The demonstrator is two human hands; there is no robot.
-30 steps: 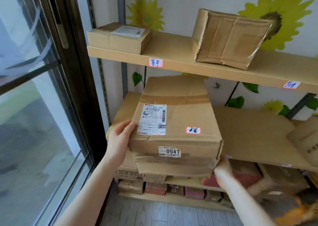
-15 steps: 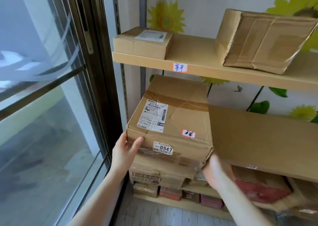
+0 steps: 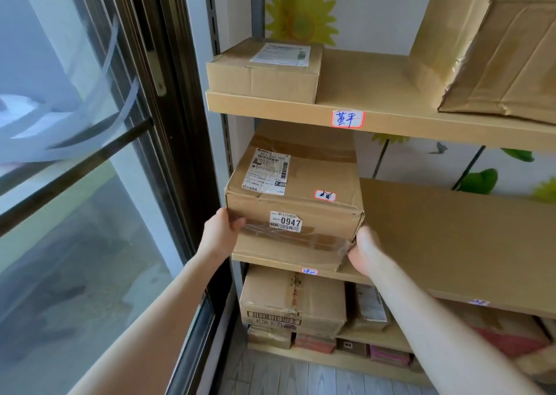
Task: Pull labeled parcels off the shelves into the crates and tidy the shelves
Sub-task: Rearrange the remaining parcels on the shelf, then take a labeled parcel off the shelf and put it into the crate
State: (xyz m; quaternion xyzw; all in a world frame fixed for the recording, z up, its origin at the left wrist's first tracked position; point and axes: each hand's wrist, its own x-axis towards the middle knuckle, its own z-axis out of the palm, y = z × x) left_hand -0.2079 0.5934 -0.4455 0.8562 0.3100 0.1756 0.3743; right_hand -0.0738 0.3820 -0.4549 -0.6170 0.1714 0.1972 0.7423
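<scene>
Where it sits at the left end of the middle shelf (image 3: 270, 261), the 0947 parcel (image 3: 301, 184) is gripped at its near lower corners by left hand (image 3: 221, 232) and right hand (image 3: 365, 253). Stiff, dented carton with peeling tape; likely weighty. Support underneath.

Both hands are on the big parcel (image 3: 293, 184) marked 0947, sitting at the left end of the middle shelf (image 3: 451, 238). The left hand (image 3: 221, 232) grips its lower left corner, thumb on the front face, and the right hand (image 3: 364, 253) holds the lower right corner. On the upper shelf (image 3: 376, 75) there's a small labeled box (image 3: 261, 75) and a crumpled box (image 3: 496, 57). Window (image 3: 75, 184) just left.
</scene>
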